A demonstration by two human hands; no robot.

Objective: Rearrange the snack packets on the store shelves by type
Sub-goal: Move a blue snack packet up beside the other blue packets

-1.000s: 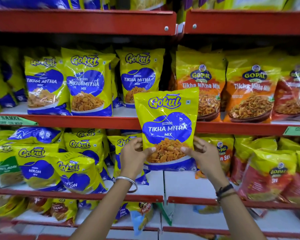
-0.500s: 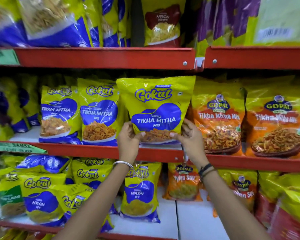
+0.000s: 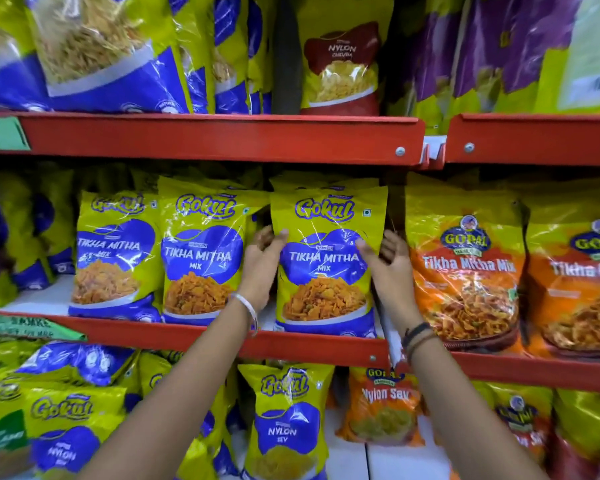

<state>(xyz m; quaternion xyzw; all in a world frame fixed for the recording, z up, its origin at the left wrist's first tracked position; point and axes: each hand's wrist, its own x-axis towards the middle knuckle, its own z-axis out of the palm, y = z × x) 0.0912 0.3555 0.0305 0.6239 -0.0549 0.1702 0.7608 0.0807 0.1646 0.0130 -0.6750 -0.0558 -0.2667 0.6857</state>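
On the red shelf (image 3: 291, 344), hands flank an upright yellow-blue Gokul packet (image 3: 326, 265).

— What is worn on the left hand (image 3: 262, 268)?
— A thin silver-white bangle (image 3: 248, 311), plain and smooth, circling the wrist just below the grip. The forearm is bare, no sleeve in view.

— And the right hand (image 3: 390, 268)?
— A black band (image 3: 417, 331) at the wrist, with a thinner brown cord (image 3: 421, 342) just beneath it, further from the grip. That forearm is bare too; no rings can be made out on either hand.
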